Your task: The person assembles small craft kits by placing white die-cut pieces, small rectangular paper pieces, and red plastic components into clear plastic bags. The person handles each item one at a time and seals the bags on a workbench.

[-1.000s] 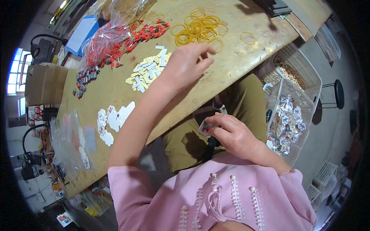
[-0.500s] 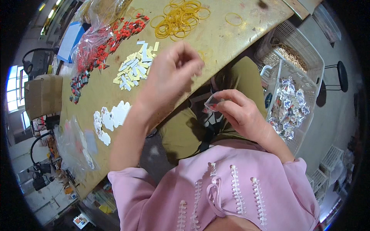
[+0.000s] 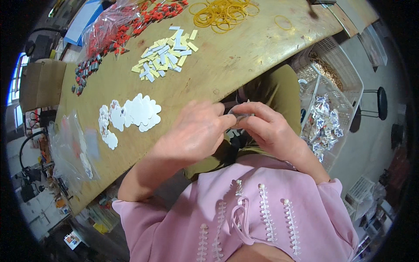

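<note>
**Head view: both hands pinching a small clear packet over the lap**

Head camera looking down on a small clear packet [image 3: 239, 116], pinched between both hands just off the near edge of the tabletop [image 3: 244, 52], above the lap. Left hand [image 3: 195, 133] curled, fingertips closed on the packet's left end. Right hand [image 3: 267, 126] likewise gripping the right end between thumb and forefinger, fingertips of the two hands almost touching. Contents of the packet too small to tell.

Just left of the hands, lying on the tabletop: a cluster of white cloud-shaped cards [image 3: 136, 112], overlapping, with a few more trailing away to the left. Farther off, mid-tabletop: a loose heap of small yellow and white strips [image 3: 165, 54]. Beyond that, at the far edge: a tangle of yellow rubber bands [image 3: 223, 10], one single band lying apart to its right. Far left: a clear bag of small red pieces [image 3: 114, 29], more red and dark pieces spilled beside it in a line toward the left edge. Near left corner: a crumpled clear plastic bag [image 3: 72, 146], holding a few white cards.

To the right of the lap, beside the tabletop: a white plastic basket [image 3: 337, 65], with a clear bin of shiny wrapped packets [image 3: 325, 124] nearer. Pink sleeves and pink top with white trim filling the near foreground.
</note>
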{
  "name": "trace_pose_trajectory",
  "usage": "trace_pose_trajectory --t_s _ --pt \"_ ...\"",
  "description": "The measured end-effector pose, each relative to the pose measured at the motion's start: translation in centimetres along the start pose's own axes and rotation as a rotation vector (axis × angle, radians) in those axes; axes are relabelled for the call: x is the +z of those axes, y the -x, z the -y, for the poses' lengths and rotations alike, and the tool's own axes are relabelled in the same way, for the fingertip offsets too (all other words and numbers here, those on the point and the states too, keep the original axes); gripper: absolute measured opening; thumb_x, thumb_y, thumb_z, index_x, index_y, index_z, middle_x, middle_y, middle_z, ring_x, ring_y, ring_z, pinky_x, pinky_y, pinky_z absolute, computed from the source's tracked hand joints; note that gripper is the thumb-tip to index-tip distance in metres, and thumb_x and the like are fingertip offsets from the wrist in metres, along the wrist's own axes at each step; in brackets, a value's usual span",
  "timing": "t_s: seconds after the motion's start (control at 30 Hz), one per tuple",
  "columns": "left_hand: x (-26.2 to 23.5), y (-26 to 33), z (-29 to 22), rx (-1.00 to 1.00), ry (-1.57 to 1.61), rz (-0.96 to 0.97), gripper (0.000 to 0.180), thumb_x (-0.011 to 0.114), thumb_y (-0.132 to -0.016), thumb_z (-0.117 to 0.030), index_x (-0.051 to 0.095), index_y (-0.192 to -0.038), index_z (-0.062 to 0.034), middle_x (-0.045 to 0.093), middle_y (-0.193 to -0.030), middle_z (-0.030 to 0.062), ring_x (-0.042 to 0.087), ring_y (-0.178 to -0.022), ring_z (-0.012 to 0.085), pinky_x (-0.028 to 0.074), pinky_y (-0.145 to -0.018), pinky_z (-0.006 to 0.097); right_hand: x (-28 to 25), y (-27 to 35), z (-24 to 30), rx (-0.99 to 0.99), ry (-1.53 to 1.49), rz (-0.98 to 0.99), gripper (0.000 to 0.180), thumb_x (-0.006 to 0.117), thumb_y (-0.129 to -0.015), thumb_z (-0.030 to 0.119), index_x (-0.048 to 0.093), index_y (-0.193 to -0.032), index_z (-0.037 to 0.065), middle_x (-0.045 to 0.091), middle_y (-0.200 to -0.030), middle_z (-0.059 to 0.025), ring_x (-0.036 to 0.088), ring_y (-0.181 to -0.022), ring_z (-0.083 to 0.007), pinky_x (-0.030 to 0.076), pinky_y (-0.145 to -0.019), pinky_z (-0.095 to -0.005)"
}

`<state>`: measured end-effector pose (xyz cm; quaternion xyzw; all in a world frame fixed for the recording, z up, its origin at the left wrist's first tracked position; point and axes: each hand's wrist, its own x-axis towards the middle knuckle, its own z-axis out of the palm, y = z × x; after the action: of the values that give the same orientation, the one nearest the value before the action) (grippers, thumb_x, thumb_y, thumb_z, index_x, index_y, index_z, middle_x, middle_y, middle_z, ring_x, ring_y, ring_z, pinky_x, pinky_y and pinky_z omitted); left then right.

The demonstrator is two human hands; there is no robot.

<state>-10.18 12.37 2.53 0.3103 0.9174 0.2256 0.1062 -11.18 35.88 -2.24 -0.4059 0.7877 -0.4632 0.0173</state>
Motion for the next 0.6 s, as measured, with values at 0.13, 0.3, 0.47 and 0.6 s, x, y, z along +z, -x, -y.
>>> trace_pose_trajectory --t_s 0.13,0.3,0.47,0.6 --pt "-0.7 0.9 -0.1 -0.044 0.057 0.208 0.014 0.069 -0.084 -0.011 0.074 -0.097 -0.0095 0.072 -0.086 0.0183 0.07 -0.084 0.0414 0.053 -0.074 0.054 1.4 0.2 0.7 -0.05 -0.074 0.074 0.02 0.064 -0.092 0.005 0.068 -0.11 -0.002 0.069 -0.122 -0.0196 0.07 -0.11 -0.0365 0.06 -0.092 -0.0417" --pt "-2.6 3.2 -1.7 -0.111 0.168 -0.117 0.035 0.072 -0.09 -0.008 0.075 -0.124 -0.0114 0.071 -0.078 0.0166 0.071 -0.069 0.0379 0.054 -0.063 0.05 1.2 -0.6 1.2 0.288 -0.401 0.118 0.027 0.065 -0.096 0.013 0.066 -0.118 -0.002 0.067 -0.121 -0.0225 0.067 -0.114 -0.0388 0.059 -0.091 -0.0421" --pt "-2.9 0.3 -3.0 -0.08 0.039 0.121 0.023 0.073 -0.099 -0.019 0.074 -0.118 -0.0062 0.072 -0.091 0.0212 0.072 -0.08 0.0363 0.057 -0.074 0.044 1.5 1.1 -0.9 -0.091 -0.136 -0.018 0.022 0.066 -0.096 0.014 0.06 -0.108 -0.003 0.062 -0.118 -0.0191 0.066 -0.104 -0.0396 0.058 -0.086 -0.0428" --pt "-0.8 1.6 -1.3 -0.128 0.357 -0.133 0.023 0.075 -0.097 -0.011 0.074 -0.119 -0.0045 0.074 -0.094 0.0163 0.073 -0.084 0.0269 0.059 -0.079 0.038 1.4 1.7 -0.9 -0.122 -0.064 -0.096 0.018 0.066 -0.093 0.01 0.059 -0.104 -0.003 0.062 -0.114 -0.0191 0.065 -0.103 -0.0396 0.058 -0.083 -0.0443"
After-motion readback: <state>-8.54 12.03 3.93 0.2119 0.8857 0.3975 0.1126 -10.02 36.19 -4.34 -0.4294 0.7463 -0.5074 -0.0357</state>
